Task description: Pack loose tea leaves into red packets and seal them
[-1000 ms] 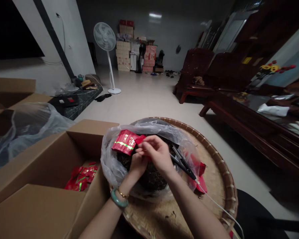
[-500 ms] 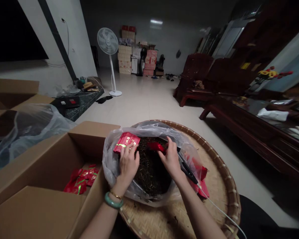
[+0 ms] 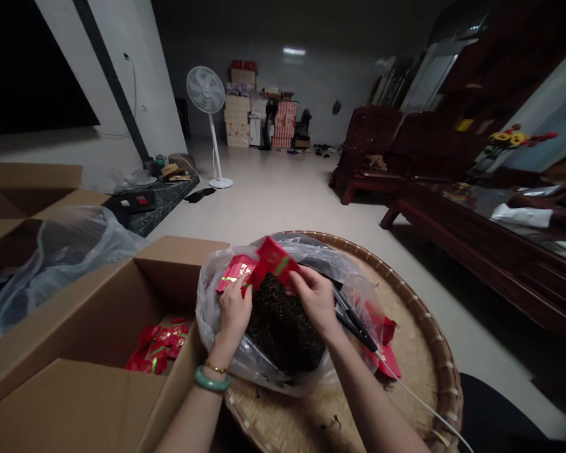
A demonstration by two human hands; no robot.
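Note:
My right hand point(image 3: 317, 301) pinches the lower right corner of a red tea packet point(image 3: 274, 257) with a green stripe, tilted above dark loose tea leaves point(image 3: 285, 333). My left hand point(image 3: 234, 313) is closed at the fingertips on a second piece of red packet point(image 3: 256, 277), just left of the first; whether the two are joined is unclear. Behind the left fingers, a stack of red packets point(image 3: 236, 269) rests on the tea's left side. A clear plastic bag point(image 3: 259, 372) surrounds the tea. Black tongs-like tool point(image 3: 353, 318) with a white cord lies at the bag's right.
A round woven bamboo tray point(image 3: 422, 327) lies under the bag, with red packets point(image 3: 389, 358) at its right. Left of it stands an open cardboard box point(image 3: 89, 302) holding several red packets point(image 3: 155, 349). Beyond are a white fan point(image 3: 207, 91) and a dark wooden table point(image 3: 471, 239).
The red packet in my right hand has moved up and left, toward my left hand. My left hand has come off the stack's front and closed its fingers on red packet material.

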